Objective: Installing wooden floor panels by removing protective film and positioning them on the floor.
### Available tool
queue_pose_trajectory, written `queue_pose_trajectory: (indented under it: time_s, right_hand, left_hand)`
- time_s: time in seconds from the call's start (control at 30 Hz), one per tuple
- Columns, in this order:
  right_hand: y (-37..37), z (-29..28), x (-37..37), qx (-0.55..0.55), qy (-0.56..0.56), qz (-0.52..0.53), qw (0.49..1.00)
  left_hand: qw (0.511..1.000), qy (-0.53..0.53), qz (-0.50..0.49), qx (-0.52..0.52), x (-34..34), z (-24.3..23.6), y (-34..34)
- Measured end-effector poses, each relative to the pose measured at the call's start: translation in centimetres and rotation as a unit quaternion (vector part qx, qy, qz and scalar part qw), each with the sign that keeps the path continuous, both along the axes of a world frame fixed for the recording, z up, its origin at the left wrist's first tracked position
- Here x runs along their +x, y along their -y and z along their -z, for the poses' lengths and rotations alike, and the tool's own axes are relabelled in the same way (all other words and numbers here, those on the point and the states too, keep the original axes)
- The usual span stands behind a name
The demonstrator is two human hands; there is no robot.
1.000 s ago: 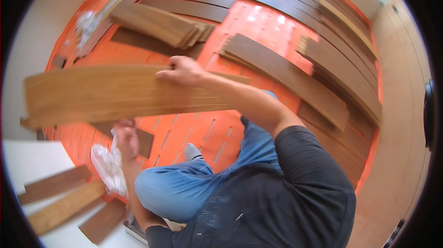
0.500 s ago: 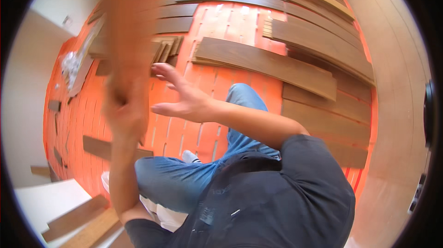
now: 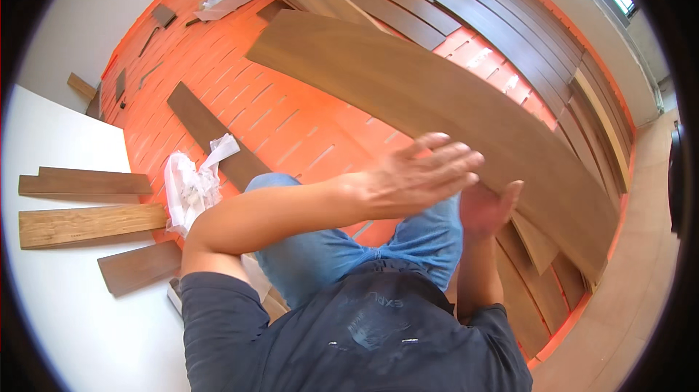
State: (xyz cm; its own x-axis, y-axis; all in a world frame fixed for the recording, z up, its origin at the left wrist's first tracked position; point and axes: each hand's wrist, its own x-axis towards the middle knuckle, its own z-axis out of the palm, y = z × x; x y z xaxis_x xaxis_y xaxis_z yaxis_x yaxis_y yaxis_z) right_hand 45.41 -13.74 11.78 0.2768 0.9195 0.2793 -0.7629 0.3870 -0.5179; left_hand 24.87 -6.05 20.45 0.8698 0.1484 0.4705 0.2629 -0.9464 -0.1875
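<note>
A long brown floor plank (image 3: 408, 79) stretches across in front of me, tilted from far left to near right above other boards. My right hand (image 3: 486, 210) holds its near edge, thumb up at the edge; the other fingers are hidden beneath the wood. My left hand (image 3: 426, 173) is open, fingers stretched out and close together, in front of the plank's near edge. Whether it touches the wood I cannot tell.
Orange slotted underlay (image 3: 291, 119) covers the floor. Laid dark planks (image 3: 408, 9) lie beyond. A loose board (image 3: 218, 137) and crumpled white plastic (image 3: 193, 188) are at left, near short offcuts (image 3: 87, 224) on a white surface. A pale wall (image 3: 648, 261) bounds the right.
The plank, earlier upright and blurred in my left hand, now lies across in front of me. My right hand has taken hold of it; my left has let go. The view has turned.
</note>
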Motion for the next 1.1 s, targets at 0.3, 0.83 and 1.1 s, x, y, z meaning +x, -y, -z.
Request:
queue_pose_trajectory:
  time_s: [0.3, 0.83, 1.1]
  right_hand:
    - [2.7, -11.5, 13.6, -0.074, 0.001, 0.447, 0.891]
    - [-0.4, -23.4, 14.5, -0.192, 0.751, 0.491, 0.398]
    - [-9.8, -0.4, 15.0, -0.265, 0.886, 0.125, 0.359]
  left_hand:
    - [0.919, 0.076, -0.304, -0.239, -19.6, -1.5, 0.8]
    - [0.643, 0.53, -0.292, -0.469, -22.9, 7.2, 4.7]
    - [0.649, 0.539, -0.333, -0.422, -24.2, 6.6, 7.7]
